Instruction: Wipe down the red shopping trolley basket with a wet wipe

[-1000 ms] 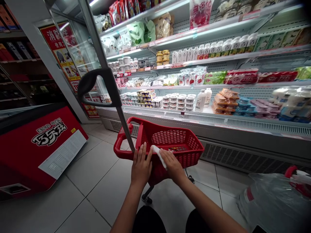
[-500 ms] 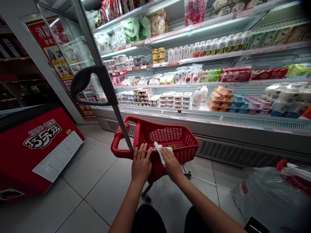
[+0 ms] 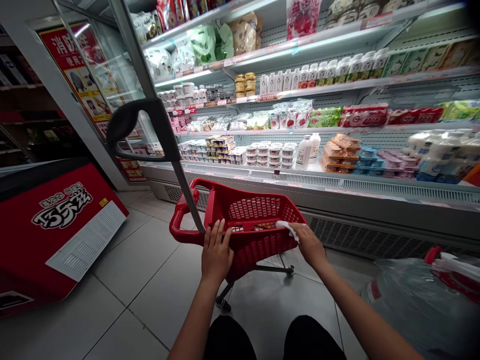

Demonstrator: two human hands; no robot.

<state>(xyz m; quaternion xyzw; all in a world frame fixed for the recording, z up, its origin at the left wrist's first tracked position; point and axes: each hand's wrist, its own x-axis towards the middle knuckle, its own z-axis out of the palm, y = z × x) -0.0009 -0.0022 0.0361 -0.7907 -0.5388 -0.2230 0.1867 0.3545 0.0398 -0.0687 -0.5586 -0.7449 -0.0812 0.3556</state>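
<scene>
Two risks on the red perforated-plastic basket cart [image 3: 262, 248] in front of you: its small dark wheels [image 3: 223, 304] could roll under sideways push, since your left grip [image 3: 216, 256] lies open, fingers spread, on the near rim [image 3: 258, 234]; and the thin white cloth [image 3: 288, 229], closed under your right grip [image 3: 309, 246] at that rim's right end, could slip if pinched loosely.

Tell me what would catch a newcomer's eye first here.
First, the bright red basket cart in the centre: the left-hand grip rests on its near rim, and the right-hand grip holds a white cloth towards that rim's right end. Behind it, brightly lit shelves of packaged goods span the view. Far left stands a red chest with big white lettering.
</scene>
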